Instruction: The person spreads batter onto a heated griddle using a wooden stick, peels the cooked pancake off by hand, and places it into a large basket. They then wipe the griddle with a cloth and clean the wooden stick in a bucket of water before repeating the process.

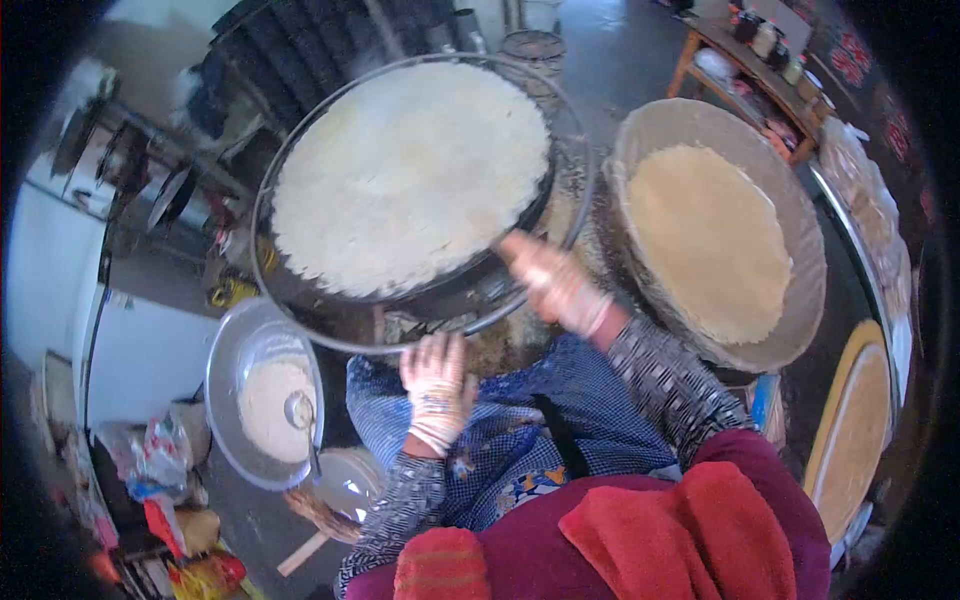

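A wide pale sheet of batter or flatbread [410, 175] covers most of the round dark griddle, with a metal ring [262, 215] around it. My right hand [555, 283], gloved and blurred, is closed at the griddle's right front edge. Its fingers are wrapped round something brown that I cannot make out, touching or close to the sheet's edge. My left hand [437, 385], also gloved, lies with its fingers spread at the ring's front, above my blue checked apron [600, 400].
At the right, a large lined basket [800, 290] holds a yellowish layer. A metal basin [225, 400] of pale batter with a ladle [299, 410] stands at the left. A round board [850, 430] leans at the far right. Behind stands a wooden shelf [690, 60] with bottles.
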Available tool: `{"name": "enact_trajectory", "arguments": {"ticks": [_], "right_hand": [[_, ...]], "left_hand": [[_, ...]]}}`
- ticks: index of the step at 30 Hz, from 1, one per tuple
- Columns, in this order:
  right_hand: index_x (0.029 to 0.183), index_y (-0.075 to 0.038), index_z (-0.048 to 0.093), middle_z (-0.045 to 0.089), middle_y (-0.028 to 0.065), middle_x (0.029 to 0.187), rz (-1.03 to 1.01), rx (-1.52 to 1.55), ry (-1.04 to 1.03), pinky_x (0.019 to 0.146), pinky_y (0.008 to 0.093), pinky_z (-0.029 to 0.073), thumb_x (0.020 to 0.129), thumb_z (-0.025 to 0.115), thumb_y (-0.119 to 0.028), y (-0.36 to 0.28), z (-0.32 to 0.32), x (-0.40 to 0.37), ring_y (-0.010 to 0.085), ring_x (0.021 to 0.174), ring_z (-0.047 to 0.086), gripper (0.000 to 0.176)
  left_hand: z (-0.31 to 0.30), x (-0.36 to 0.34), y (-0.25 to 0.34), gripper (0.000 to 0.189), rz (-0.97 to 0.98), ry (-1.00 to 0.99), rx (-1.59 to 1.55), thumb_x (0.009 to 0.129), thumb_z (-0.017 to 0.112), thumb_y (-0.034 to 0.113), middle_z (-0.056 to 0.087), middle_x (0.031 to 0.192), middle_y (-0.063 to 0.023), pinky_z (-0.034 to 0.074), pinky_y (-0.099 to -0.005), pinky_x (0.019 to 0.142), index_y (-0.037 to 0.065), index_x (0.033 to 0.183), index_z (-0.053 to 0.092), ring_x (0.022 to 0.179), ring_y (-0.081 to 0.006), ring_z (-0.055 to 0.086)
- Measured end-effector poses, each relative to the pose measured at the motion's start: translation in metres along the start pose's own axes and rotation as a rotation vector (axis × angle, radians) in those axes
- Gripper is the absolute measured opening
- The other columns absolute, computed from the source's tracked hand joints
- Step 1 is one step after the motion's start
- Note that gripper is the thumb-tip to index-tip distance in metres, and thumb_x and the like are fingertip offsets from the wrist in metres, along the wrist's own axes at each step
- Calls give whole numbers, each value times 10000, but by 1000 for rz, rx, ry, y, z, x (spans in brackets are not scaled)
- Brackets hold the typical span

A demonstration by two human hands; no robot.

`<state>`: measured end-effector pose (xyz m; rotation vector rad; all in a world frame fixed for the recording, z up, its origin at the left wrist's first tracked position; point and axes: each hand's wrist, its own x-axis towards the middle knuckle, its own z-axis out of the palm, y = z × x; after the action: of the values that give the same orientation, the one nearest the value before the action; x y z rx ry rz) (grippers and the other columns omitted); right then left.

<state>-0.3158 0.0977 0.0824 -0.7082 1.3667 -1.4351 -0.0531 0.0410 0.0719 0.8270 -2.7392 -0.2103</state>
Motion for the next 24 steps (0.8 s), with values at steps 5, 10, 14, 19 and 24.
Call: {"name": "enact_trajectory", "arguments": {"ticks": [5,10,14,19,24], "right_hand": [[1402,-282,505,588,-37,843,194,-155,183,407,246,385,977,567,-289,-3,-46,49,75,524,448,429],[1376,-228,547,592,-51,769,245,-263,45,393,258,363,971,581,-208,-2,30,25,69,475,425,407],[1351,-165,574,551,-87,757,198,-294,-94,462,222,352,961,591,-148,9,84,4,51,535,402,391],[1358,-259,566,469,-59,560,346,-114,-327,355,246,317,965,584,-220,31,119,-19,72,396,399,395],[1391,-224,528,511,-72,683,95,-99,-141,381,218,355,972,564,-225,-17,91,-15,40,450,428,420]], "left_hand": [[-33,-29,-140,827,-356,40,377,693,716,208,397,1453,-171,196,-548,1135,69,1434,376,1367,-366,332],[-38,2,-201,530,-357,-202,538,677,717,195,541,1320,-150,186,-540,1132,99,1190,625,1322,-313,402],[-5,22,-151,138,-211,-392,577,760,649,276,718,765,-38,438,-392,879,192,742,757,881,-196,683],[37,37,-54,220,-318,-398,306,795,611,305,716,934,-75,437,-446,814,166,911,736,950,-253,665],[25,29,-52,291,-273,-216,245,730,725,380,684,925,-87,359,-512,1010,156,909,680,967,-292,628]]}}
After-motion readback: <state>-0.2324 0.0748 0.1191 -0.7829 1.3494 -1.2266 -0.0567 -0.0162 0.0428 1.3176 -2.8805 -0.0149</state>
